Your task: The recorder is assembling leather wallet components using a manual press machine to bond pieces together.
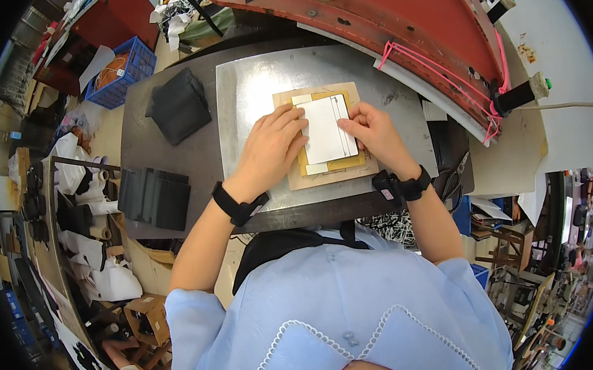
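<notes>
A white rectangular panel (323, 133) with a dark edge and thin lines down its right side lies over a yellow plate (334, 164). Beneath these is a larger tan board (323, 178), resting on a shiny metal sheet (248, 85). My left hand (278, 143) lies along the panel's left edge, its fingers stretched out and their tips touching it. At the opposite edge my right hand (375, 133) pinches the panel, thumb on top and fingers curled; the fingers' undersides are hidden. Pale strips (315, 169) show beside the panel.
Black folded pieces (177, 105) and a black stack (154, 198) sit at the table's left. A red machine beam (394, 6) with pink cord (432, 65) overhangs the far right. Scissors (454, 179) lie right of the sheet. A blue crate (121, 72) stands beyond the table.
</notes>
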A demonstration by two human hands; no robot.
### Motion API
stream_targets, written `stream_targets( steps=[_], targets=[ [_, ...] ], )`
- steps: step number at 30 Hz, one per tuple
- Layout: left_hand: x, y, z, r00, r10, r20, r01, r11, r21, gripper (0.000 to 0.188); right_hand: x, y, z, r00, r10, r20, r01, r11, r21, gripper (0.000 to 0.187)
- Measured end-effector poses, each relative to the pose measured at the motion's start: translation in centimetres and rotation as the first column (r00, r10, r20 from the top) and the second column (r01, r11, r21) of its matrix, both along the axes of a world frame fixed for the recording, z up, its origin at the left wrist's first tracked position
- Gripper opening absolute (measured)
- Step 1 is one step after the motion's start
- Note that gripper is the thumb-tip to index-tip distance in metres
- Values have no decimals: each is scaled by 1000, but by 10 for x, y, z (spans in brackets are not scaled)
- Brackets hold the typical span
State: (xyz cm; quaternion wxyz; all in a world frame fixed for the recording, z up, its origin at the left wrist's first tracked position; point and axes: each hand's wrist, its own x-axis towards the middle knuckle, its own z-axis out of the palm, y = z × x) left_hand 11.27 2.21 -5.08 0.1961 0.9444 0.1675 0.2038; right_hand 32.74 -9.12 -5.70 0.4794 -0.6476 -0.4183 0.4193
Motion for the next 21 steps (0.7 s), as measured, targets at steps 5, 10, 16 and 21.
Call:
stream_targets(
  steps=[5, 10, 16, 21],
  targets=[
    [7, 1, 2, 998, -60, -27, 62, 995, 76, 24, -1, -1, -1, 1000, -13, 25, 13, 1000, 6, 19],
    [7, -4, 0, 996, -74, -40, 76, 996, 46, 37, -3, -1, 2, 998, -19, 67, 18, 1000, 10, 20],
    [2, 0, -1, 995, -87, -48, 86, 996, -9, 47, -8, -12, 10, 978, -42, 203, 42, 999, 1, 25],
    [4, 2, 2, 993, -112, -39, 110, 993, -40, 50, -16, -27, 5, 977, -111, 182, 103, 993, 52, 31]
  ],
)
